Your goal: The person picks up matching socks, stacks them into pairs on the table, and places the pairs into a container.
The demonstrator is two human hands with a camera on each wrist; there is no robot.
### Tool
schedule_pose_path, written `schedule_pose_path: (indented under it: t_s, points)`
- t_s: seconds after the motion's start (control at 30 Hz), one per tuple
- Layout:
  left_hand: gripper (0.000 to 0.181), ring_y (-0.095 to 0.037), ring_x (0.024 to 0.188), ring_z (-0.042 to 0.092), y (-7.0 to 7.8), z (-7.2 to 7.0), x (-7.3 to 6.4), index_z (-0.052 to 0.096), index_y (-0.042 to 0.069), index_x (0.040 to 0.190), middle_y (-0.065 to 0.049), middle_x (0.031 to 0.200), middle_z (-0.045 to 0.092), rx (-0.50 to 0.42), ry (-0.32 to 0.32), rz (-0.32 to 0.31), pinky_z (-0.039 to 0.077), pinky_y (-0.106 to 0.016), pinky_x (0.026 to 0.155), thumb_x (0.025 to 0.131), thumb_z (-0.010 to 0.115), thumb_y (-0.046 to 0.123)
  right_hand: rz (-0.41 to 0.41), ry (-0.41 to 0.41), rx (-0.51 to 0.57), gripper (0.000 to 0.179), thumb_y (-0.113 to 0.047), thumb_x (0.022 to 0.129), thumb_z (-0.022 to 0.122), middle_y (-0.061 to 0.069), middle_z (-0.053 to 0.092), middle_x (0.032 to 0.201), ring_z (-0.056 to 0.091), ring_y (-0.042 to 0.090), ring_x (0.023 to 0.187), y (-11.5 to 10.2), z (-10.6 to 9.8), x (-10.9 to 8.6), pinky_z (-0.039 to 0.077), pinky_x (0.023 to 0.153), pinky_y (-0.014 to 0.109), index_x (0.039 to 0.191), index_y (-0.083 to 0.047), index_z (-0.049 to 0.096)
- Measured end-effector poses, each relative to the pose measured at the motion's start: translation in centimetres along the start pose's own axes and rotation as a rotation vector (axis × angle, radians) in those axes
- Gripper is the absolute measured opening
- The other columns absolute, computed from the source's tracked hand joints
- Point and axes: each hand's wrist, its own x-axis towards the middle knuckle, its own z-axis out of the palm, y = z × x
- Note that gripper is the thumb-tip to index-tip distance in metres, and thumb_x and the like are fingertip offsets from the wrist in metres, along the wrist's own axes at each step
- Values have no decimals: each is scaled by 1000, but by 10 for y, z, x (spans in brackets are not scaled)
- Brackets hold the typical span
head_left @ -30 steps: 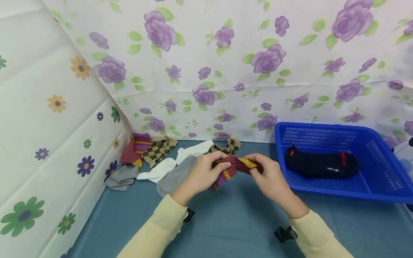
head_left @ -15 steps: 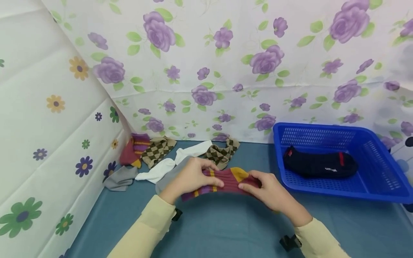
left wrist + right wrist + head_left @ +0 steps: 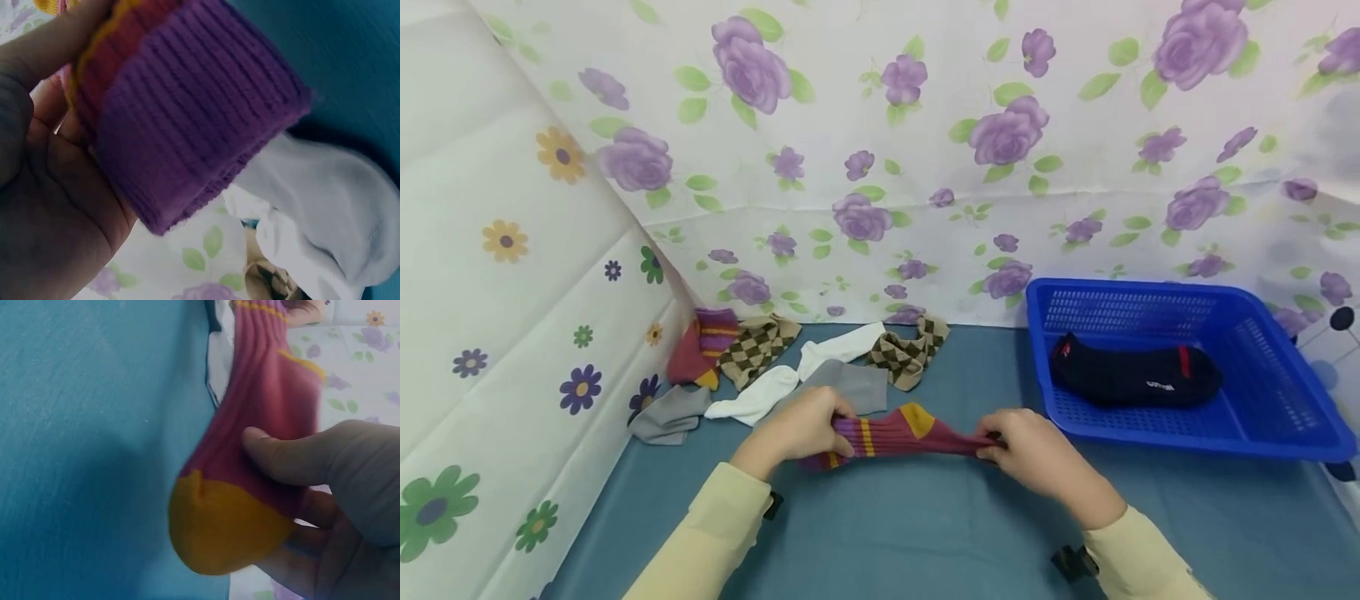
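Note:
A maroon sock (image 3: 891, 435) with a yellow heel and purple-and-yellow striped cuff is stretched between both hands above the blue cloth. My left hand (image 3: 801, 429) pinches it near the cuff; the ribbed purple opening (image 3: 200, 106) hangs past the fingers in the left wrist view. My right hand (image 3: 1033, 454) pinches the foot part, thumb on top, and the yellow toe (image 3: 225, 528) sticks out beyond the grip in the right wrist view. Behind the left hand lies a grey sock (image 3: 850, 385).
At the right stands a blue basket (image 3: 1195, 442) with black socks (image 3: 1135, 375) inside. Along the back left lie another maroon sock (image 3: 688, 354), checkered socks (image 3: 760, 346), white socks (image 3: 760, 396) and a second grey sock (image 3: 666, 417). A floral sheet (image 3: 940, 150) hangs behind.
The maroon sock has gone from bunched between the hands to stretched out lengthwise. My left hand has moved left and down along it; my right hand has moved lower.

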Motion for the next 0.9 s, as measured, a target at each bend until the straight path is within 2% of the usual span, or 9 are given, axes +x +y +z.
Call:
schedule_pose_path:
  t_s: [0.1, 0.2, 0.27, 0.37, 0.5, 0.6, 0.7, 0.8, 0.9]
  points:
    - [11, -10, 58, 52, -3, -2, -1, 72, 24, 75, 11, 72, 66, 42, 55, -33, 44, -27, 56, 73, 80, 16, 31, -30, 25, 16, -10, 78, 74, -13, 62, 71, 51, 2, 59, -1, -5, -1, 44, 55, 21, 75, -24, 68]
    - [23, -11, 59, 50, -7, -1, -1, 72, 25, 75, 9, 73, 66, 71, 131, -62, 41, -26, 55, 75, 71, 2, 20, 13, 8, 21, 0, 76, 72, -10, 63, 70, 51, 2, 59, 0, -7, -2, 44, 54, 19, 73, -21, 68]
    - [29, -11, 59, 49, -9, 3, -1, 71, 26, 75, 9, 74, 65, 111, 200, -81, 40, -26, 55, 74, 65, -3, -36, 85, -32, 23, 4, 74, 71, -8, 64, 71, 53, 3, 61, 0, -6, -1, 47, 55, 20, 73, -19, 69]
    - [31, -8, 61, 52, -11, 10, -2, 72, 27, 78, 9, 77, 67, 182, 332, -81, 43, -26, 56, 77, 63, -2, -135, 243, -133, 26, 8, 72, 69, -4, 67, 77, 59, 7, 69, 2, -5, 1, 52, 61, 25, 76, -17, 70]
    - [30, -8, 67, 61, -12, 19, -5, 74, 26, 84, 9, 83, 71, 309, 489, -10, 49, -28, 59, 78, 63, -1, -199, 385, -256, 26, 10, 71, 69, 2, 68, 88, 62, 16, 82, 5, -3, 2, 55, 72, 33, 83, -13, 70]
    - [32, -10, 68, 64, -14, 26, -7, 75, 25, 85, 7, 83, 71, 390, 525, 64, 51, -29, 58, 76, 63, -4, -229, 403, -324, 25, 11, 70, 71, 5, 68, 90, 62, 19, 85, 7, 3, 1, 55, 73, 35, 84, -10, 69]
    - [29, -7, 66, 63, -17, 36, -6, 73, 24, 80, 9, 78, 70, 439, 520, 112, 50, -26, 58, 75, 65, -3, -203, 353, -356, 26, 12, 70, 70, 4, 67, 86, 62, 19, 82, 7, 14, 0, 55, 71, 34, 83, -10, 70]
    - [24, -3, 63, 60, -20, 48, -7, 69, 25, 72, 13, 72, 66, 472, 504, 131, 48, -23, 56, 76, 67, 2, -137, 275, -358, 27, 14, 68, 69, 2, 66, 80, 61, 17, 76, 10, 25, -2, 54, 67, 33, 80, -11, 71]
    - [24, -2, 61, 56, -23, 57, -10, 63, 27, 68, 14, 68, 61, 490, 456, 118, 44, -22, 52, 77, 67, 4, -86, 208, -355, 28, 14, 67, 68, 0, 65, 76, 61, 15, 71, 15, 33, -4, 53, 65, 34, 75, -13, 70]
